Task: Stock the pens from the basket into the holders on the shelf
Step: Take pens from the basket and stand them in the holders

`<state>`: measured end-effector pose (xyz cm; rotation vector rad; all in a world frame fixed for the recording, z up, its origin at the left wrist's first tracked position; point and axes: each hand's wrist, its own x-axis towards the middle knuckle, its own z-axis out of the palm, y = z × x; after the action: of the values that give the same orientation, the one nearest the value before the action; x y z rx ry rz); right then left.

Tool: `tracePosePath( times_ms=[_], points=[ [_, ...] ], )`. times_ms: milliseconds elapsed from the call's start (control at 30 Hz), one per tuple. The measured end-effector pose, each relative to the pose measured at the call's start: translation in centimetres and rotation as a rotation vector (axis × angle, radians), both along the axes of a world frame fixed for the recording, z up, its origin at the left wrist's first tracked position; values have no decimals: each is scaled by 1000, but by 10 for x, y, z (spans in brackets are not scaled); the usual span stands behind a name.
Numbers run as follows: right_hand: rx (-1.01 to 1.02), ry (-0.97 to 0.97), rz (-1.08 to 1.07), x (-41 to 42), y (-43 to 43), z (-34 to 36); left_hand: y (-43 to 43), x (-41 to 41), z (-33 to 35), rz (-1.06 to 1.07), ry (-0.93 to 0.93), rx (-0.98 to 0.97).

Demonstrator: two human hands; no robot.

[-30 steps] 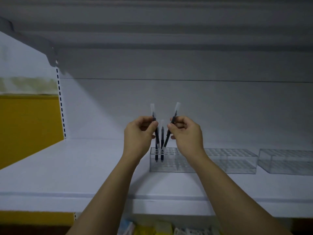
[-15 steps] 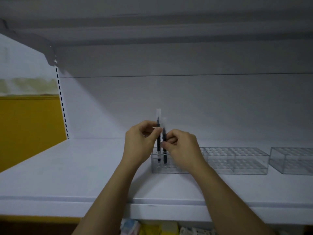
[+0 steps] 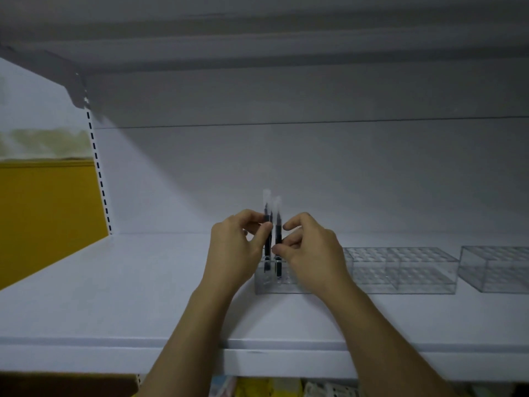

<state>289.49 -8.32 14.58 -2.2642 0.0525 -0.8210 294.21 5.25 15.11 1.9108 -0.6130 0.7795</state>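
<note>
The left hand (image 3: 236, 250) is closed in a pinch on the left pen (image 3: 267, 239) at mid-barrel, and the right hand (image 3: 310, 255) is curled round the right pen (image 3: 278, 239), held lightly between thumb and finger. Both pens are stood upright with their lower ends sunk in the left cells of the holder (image 3: 286, 285) on the shelf (image 3: 114, 296) — a second holder (image 3: 400, 270) is set beside it. The pens are judged light, stiff and smooth — best taken at mid-barrel, not by the pale caps, which might slip off
</note>
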Motion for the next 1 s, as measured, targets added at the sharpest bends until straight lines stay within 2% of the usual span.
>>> tracePosePath(
  times_ms=[300,500,700,867,1000],
  points=[
    [-4,34,-29,-2,-1,0,8,-7,-8,-10,57,15],
    [97,-18,29,-21,5,-3,7,-30,-15,87,93,42],
    [28,-157,14,-75,3,-18,7,-79,-28,144,-65,114],
    [-53,-232,-64,-141,-23,-38,-20,-134,-46,-54,-124,74],
    [-64,-218,-175,-198,-56,-86,-57,-179,-84,-302,-98,14]
  ],
)
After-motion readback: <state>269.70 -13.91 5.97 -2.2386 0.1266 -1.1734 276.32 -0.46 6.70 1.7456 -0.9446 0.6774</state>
